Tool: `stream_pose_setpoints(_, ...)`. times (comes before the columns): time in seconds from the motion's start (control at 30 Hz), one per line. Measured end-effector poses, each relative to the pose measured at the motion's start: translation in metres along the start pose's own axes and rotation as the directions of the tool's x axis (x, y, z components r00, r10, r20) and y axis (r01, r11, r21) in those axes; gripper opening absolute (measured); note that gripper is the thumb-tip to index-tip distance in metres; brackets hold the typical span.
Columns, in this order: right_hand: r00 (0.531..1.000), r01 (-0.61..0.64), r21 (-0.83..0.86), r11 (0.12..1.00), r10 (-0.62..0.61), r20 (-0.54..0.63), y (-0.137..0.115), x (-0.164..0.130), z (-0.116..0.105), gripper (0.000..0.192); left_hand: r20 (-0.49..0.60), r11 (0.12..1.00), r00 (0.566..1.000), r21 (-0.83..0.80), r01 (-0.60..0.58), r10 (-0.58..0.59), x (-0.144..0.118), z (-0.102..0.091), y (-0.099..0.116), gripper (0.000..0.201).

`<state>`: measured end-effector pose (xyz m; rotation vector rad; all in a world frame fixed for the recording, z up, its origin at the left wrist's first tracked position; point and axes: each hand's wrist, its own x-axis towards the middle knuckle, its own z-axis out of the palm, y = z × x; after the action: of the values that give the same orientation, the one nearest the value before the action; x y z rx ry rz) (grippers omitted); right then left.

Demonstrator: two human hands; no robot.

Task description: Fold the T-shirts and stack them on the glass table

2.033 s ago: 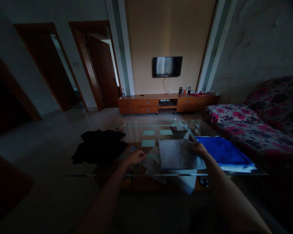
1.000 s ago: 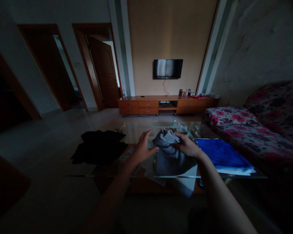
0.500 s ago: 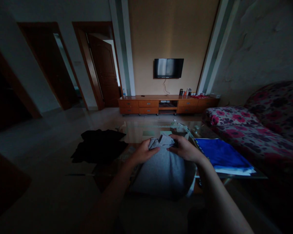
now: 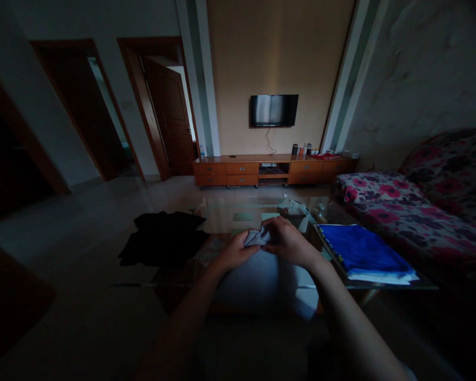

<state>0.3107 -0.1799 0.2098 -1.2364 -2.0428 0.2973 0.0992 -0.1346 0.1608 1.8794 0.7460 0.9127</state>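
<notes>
A person is standing over a low glass-topped bench (image 4: 222,211) in a dim living rm, both hands working a soft grey cloth (image 4: 257,275). The fabric is matte and limp, hanging down from the hands and draping over the bench's near edge in a broad, rounded sheet; its top is gathered into a crumpled knot (image 4: 256,236). The left hand (image 4: 235,253) is closing its grip on that bunched top from the left, fingers curled tight round the folds. The right hand (image 4: 287,242) is pinching the same bunch from the right, thumb & fingers clenched on it, knuckles up. The two hands are nearly touching w/ the knot between them.

Just beside the right hand, a smooth bright-blue folded cloth (image 4: 360,248) is lying flat on the bench atop a thin white layer (image 4: 381,276), rectangular & neat. To the left, a rumpled black garment (image 4: 162,238) is sprawling in a shapeless heap at the bench's left end. Along the right, a sofa in pink floral fabric (image 4: 412,206) is running beside the bench. Far wall: a long wooden TV cabinet (image 4: 269,168) w/ drawers, and a flat dark TV (image 4: 273,110) mounted above it.
</notes>
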Motion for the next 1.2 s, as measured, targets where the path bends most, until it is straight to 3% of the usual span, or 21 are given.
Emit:
stream_pose_setpoints(0.13,0.998,-0.011,-0.015,1.0,0.012,0.058,0.001,0.001,0.0,0.033,0.001,0.997,0.999,0.067,0.041,-0.042,-0.002,0.0,-0.003,0.032)
stream_pose_setpoints(0.27,0.994,-0.031,0.092,0.995,0.021,0.11,-0.002,0.0,0.003,0.029,0.006,0.995,0.999,0.085,0.052,-0.053,-0.002,0.0,-0.002,0.032)
stream_pose_setpoints(0.4,0.993,-0.032,0.05,0.998,0.026,0.113,-0.002,-0.001,0.008,0.021,0.005,0.993,0.998,0.107,0.058,-0.059,-0.004,0.0,-0.004,0.033)
stream_pose_setpoints(0.6,0.988,-0.053,0.013,0.999,0.05,0.149,0.001,-0.001,0.007,0.025,0.029,0.987,0.996,0.138,0.08,-0.085,-0.004,-0.001,-0.011,0.034)
stream_pose_setpoints(0.77,0.983,-0.01,0.056,0.998,-0.001,0.184,0.0,-0.002,0.003,0.019,0.076,0.982,0.991,0.163,0.093,-0.106,-0.005,-0.004,-0.008,0.04)
stream_pose_setpoints(1.2,0.993,0.042,0.1,0.994,-0.052,0.105,-0.008,-0.001,0.002,0.026,0.028,0.987,0.989,0.078,0.143,-0.145,-0.009,-0.002,0.006,0.046)
